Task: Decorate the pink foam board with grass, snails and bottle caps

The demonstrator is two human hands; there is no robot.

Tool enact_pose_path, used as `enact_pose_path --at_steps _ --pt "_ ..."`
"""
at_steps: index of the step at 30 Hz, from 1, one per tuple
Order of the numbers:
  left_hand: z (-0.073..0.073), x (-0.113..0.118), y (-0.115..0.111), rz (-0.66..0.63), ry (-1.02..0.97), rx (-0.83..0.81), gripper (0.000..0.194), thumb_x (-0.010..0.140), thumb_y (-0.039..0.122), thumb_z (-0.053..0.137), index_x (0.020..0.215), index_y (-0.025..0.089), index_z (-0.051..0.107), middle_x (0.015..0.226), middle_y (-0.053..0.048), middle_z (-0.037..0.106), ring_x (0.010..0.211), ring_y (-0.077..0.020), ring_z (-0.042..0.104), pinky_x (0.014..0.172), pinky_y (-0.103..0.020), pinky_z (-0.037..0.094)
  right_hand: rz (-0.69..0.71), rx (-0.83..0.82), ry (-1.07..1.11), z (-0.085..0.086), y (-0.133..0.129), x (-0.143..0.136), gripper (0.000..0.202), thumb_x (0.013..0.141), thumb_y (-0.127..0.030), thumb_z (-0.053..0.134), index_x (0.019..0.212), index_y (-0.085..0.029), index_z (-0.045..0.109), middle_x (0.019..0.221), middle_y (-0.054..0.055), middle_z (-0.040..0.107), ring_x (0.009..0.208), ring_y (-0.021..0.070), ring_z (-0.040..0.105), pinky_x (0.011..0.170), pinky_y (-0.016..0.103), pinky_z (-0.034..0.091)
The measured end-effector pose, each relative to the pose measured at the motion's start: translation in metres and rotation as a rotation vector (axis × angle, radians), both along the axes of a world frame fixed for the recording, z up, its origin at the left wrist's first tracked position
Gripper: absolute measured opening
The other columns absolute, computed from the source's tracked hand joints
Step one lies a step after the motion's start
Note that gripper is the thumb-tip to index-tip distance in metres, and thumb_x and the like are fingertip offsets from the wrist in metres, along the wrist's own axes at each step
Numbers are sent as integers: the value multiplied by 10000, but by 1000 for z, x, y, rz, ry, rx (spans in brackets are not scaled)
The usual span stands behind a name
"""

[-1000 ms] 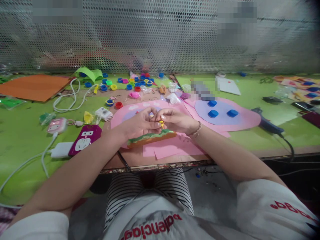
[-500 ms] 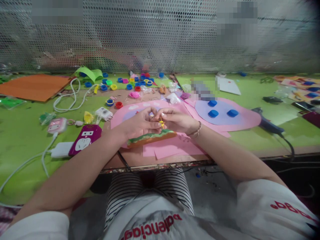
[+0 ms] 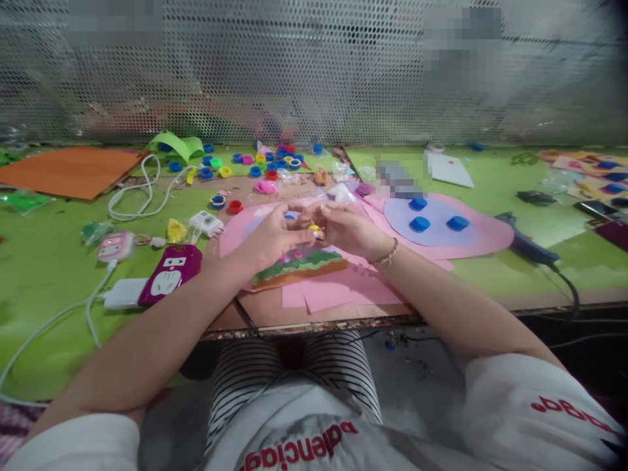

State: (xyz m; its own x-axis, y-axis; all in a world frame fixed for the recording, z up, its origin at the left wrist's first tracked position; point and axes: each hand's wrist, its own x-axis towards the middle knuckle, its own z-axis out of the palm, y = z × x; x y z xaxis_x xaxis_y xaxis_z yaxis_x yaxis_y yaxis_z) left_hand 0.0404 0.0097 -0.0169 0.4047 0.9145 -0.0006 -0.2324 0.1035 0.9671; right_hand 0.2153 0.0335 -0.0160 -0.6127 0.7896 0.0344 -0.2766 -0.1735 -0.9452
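Note:
Both hands meet above a pink picture card [image 3: 229,229] with a wavy green and brown band [image 3: 304,269] along its near edge. My left hand [image 3: 275,239] is closed, its thumb and fingers pinching a small yellow piece [image 3: 314,229] that looks like modelling clay. Curled against the same piece is my right hand [image 3: 350,232], wearing a bracelet; its fingertips touch the left ones. The hands partly cover the piece and the card. Beside them lies another pink card with a lilac centre [image 3: 436,209] carrying three blue bottle caps [image 3: 420,224].
Colourful caps and rings [image 3: 282,157] are scattered at the back. On the left lie a purple power strip [image 3: 169,275], a white charger [image 3: 206,224], cables and orange card [image 3: 73,169]. A dark corded tool [image 3: 532,242] rests right. A perforated metal screen [image 3: 314,78] stands behind.
My fingers have shifted around the yellow piece, which sits slightly higher and looks more compact. The left hand has lifted a little, showing more of the green band and small pink dots.

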Motion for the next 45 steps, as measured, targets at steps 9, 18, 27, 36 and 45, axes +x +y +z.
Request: enact_pose_path --at_steps 9,18,27,36,45 --pt "7 -2 -2 186 371 236 378 676 217 723 938 195 452 718 7 632 676 -128 611 623 -250 454 -315 436 -309 -2 3 1 174 776 -361 638 823 -193 653 853 20 618 801 127 556 744 263 464" --pt "5 1 -4 178 407 285 378 667 156 698 941 198 441 693 14 630 702 -149 632 646 -262 454 -291 492 -453 3 -6 -5 150 747 -313 651 771 -168 619 791 22 601 693 111 546 639 260 441" --pt "-4 -3 2 133 486 334 410 684 252 692 1005 198 443 714 1 622 681 -147 609 633 -268 445 -296 512 -485 -1 -3 -5 153 748 -301 648 711 -159 609 710 6 573 610 90 496 540 238 381" --pt "0 -2 0 119 518 296 419 690 241 687 1027 190 442 735 -16 638 691 -155 614 628 -273 447 -284 524 -527 1 -3 -4 127 748 -272 627 714 -150 618 723 14 587 629 93 515 554 235 394" --pt "-4 -2 4 100 454 252 407 683 188 680 1008 183 434 699 8 637 633 -122 602 579 -238 429 -201 427 -514 1 -2 -3 136 743 -295 607 712 -162 600 630 -13 560 549 75 471 486 217 357"
